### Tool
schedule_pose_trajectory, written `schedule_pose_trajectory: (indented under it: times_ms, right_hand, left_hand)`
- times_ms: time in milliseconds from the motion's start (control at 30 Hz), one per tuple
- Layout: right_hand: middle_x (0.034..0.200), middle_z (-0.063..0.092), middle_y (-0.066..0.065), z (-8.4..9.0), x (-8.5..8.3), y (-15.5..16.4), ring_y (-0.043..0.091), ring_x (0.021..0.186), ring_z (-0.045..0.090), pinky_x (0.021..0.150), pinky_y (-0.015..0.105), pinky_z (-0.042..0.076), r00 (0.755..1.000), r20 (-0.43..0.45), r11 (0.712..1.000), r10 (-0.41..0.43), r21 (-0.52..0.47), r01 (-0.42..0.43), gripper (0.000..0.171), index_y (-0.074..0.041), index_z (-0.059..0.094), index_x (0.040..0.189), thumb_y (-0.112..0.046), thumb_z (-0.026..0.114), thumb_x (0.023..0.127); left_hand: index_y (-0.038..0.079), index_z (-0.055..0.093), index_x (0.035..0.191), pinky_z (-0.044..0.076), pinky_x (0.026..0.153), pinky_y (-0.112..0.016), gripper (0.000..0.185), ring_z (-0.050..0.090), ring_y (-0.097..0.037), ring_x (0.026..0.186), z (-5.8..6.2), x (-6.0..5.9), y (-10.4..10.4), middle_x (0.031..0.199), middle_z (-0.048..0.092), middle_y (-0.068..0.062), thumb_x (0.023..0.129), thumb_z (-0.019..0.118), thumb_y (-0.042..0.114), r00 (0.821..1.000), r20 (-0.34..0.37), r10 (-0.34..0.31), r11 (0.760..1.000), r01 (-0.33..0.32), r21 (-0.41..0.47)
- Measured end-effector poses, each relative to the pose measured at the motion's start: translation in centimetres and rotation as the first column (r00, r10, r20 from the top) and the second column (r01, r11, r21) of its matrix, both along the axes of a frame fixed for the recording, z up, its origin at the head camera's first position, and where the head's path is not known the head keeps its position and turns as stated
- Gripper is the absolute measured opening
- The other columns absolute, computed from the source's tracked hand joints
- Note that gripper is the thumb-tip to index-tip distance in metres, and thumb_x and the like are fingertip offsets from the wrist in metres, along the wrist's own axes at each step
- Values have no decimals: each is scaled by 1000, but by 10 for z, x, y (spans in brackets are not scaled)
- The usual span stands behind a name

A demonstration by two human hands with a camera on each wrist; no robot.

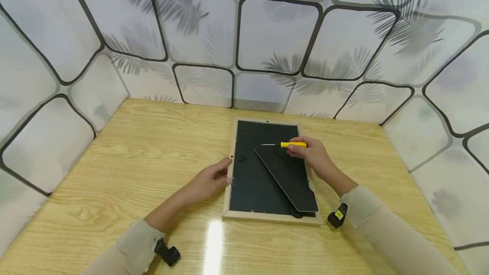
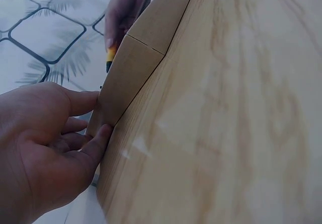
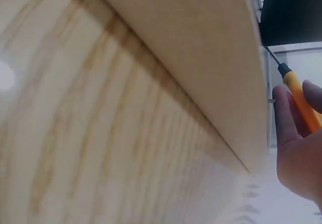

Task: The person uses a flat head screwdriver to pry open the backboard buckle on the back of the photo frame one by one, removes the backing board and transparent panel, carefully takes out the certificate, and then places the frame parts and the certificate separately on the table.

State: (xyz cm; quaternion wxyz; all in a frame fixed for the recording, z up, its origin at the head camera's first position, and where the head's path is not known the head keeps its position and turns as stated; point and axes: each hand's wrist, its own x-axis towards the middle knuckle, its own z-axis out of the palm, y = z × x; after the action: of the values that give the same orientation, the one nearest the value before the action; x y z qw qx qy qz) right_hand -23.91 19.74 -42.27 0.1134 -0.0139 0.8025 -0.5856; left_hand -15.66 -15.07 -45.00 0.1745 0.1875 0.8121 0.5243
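Observation:
A picture frame (image 1: 272, 217) with a pale wooden edge lies face down on the table, its black backing board (image 1: 248, 190) upward. The folding stand leg (image 1: 292, 179) slants across the backing. My left hand (image 1: 206, 183) rests against the frame's left side; in the left wrist view its thumb and fingertips touch the wooden edge. My right hand (image 1: 314, 155) grips a yellow-handled screwdriver (image 1: 294, 144) above the backing, its shaft pointing left past the stand's upper end. In the right wrist view, the screwdriver's handle (image 3: 299, 95) lies between thumb and fingers; the frame's side hides part of the backing.
The wood-grain table (image 1: 153, 139) extends around the frame. Patterned curtain-like walls (image 1: 206, 24) enclose its back and sides. Small black devices sit at both wrists, one at the left cuff (image 1: 168, 253) and one at the right cuff (image 1: 338, 216).

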Motion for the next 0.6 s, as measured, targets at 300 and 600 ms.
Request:
schedule_pose_trajectory:
  times_ms: [300,600]
  right_hand:
    - [125,60,18,-12,-1,7,8,93,71,87,25,59,1000,5,1000,-2,-25,2,47,5,57,133,-23,69,98]
    - [131,57,19,-16,0,7,6,97,70,90,22,57,1000,6,998,-22,-56,22,48,5,56,135,-24,68,99]
  left_hand:
    - [13,24,161,38,117,-50,65,35,-34,148,0,0,0,169,12,-11,105,56,21,1000,4,-7,1000,6,8]
    - [11,23,161,40,115,-48,66,37,-34,147,3,3,2,169,12,-12,105,57,20,1000,7,12,1000,-12,7]
